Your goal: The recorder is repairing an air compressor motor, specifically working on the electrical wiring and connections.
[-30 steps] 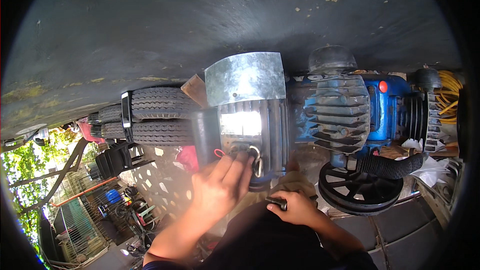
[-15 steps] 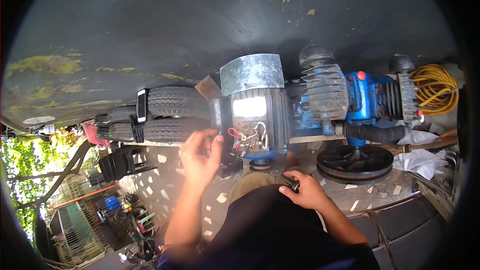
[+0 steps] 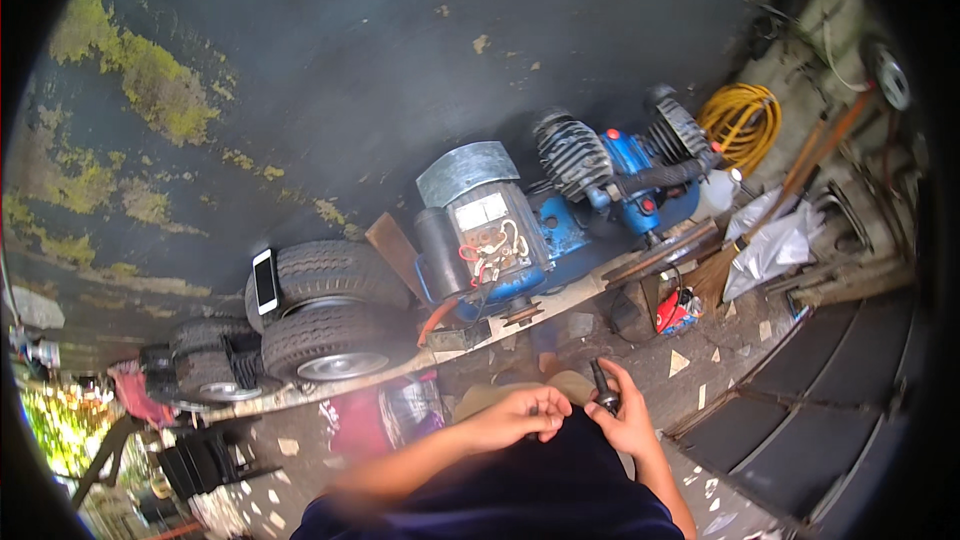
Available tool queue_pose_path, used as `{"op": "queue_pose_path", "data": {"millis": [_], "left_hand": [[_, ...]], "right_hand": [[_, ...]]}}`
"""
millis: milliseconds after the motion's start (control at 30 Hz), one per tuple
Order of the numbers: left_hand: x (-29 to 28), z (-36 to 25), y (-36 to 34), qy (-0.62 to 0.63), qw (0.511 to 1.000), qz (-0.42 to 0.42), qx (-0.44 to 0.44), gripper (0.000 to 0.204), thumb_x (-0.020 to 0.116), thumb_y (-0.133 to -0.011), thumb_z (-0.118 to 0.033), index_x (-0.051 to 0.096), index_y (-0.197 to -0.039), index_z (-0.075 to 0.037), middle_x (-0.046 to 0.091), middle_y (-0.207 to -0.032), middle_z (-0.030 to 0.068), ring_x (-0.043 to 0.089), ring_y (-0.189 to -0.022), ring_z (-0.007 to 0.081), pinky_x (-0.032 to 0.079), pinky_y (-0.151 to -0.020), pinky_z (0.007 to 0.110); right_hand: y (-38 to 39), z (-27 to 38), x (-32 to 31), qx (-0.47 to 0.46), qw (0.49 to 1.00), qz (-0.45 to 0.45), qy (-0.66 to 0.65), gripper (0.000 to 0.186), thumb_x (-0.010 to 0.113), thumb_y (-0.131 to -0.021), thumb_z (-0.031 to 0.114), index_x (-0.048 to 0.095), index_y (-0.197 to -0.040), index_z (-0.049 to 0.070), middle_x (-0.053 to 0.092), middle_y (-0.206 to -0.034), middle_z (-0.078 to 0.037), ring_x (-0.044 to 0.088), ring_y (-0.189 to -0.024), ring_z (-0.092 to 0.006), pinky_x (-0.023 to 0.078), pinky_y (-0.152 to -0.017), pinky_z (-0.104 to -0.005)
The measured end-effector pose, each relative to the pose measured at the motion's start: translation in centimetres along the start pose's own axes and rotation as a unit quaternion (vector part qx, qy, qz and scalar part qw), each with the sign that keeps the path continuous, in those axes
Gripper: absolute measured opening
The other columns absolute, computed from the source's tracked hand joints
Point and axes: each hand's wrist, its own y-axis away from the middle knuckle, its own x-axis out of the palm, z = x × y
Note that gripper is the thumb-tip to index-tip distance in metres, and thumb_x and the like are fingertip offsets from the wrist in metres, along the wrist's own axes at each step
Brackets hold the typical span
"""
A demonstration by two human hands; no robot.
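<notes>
My left hand [image 3: 522, 418] is over my lap with fingers curled, partly round something small and dark that I cannot make out. Close to its right, my right hand [image 3: 625, 420] grips a dark cylindrical tool [image 3: 604, 387], held upright. Beyond both hands, an electric motor [image 3: 530, 240] with an open terminal area [image 3: 495, 247], showing red and white wires, sits on a blue base [image 3: 565, 230]. A curved metal sheet [image 3: 465, 165] lies on top of it. To its right is a blue compressor [image 3: 630, 165] with finned heads.
Stacked tyres [image 3: 330, 330] stand left, a phone [image 3: 265, 280] on them. At right are a coiled yellow hose [image 3: 740, 120], brooms [image 3: 730, 270], white plastic [image 3: 760, 260] and dark panels [image 3: 800, 390]. A stained dark wall [image 3: 280, 70] runs behind the machinery.
My left hand has left the motor's wiring and come down beside my right hand, which still holds the tool. The view has shifted, showing more wall, tyres and floor.
</notes>
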Motion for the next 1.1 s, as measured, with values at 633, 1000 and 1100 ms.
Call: {"op": "queue_pose_path", "data": {"millis": [633, 1000, 1100], "left_hand": [[21.0, 15.3, -2.4, 0.105, 0.976, -0.013, -0.192, 0.043, 0.059, -0.110, -0.024, 0.047, -0.149, -0.011, 0.068, -0.124, 0.0125, 0.066, -0.118, 0.0300, 0.055, -0.102, 0.046], [48.2, 39.4, 0.3, 0.073, 0.865, 0.161, -0.470, 0.027, 0.046, -0.117, -0.041, 0.054, -0.110, -0.016, 0.050, -0.084, -0.0018, 0.044, -0.069, 0.0130, 0.043, -0.064, 0.029], [56.7, 44.1, 1.7, 0.027, 0.816, 0.191, -0.545, 0.025, 0.049, -0.116, -0.039, 0.055, -0.109, -0.015, 0.051, -0.087, 0.0007, 0.044, -0.069, 0.0144, 0.043, -0.063, 0.031]], "right_hand": [[32.8, -9.3, 9.1, -0.154, 0.929, -0.244, -0.230, 0.071, 0.066, -0.104, 0.019, 0.036, -0.167, 0.004, 0.057, -0.156, -0.018, 0.055, -0.144, -0.0293, 0.045, -0.118, -0.0455], [61.6, -23.5, 15.3, -0.145, 0.745, -0.575, -0.305, 0.036, 0.070, -0.104, 0.013, 0.057, -0.136, 0.005, 0.066, -0.139, -0.012, 0.065, -0.126, -0.0209, 0.050, -0.109, -0.0391], [68.4, -27.0, 15.3, -0.143, 0.707, -0.627, -0.293, 0.037, 0.070, -0.100, 0.007, 0.063, -0.137, 0.004, 0.067, -0.133, -0.011, 0.065, -0.119, -0.0202, 0.050, -0.106, -0.0402]]}}
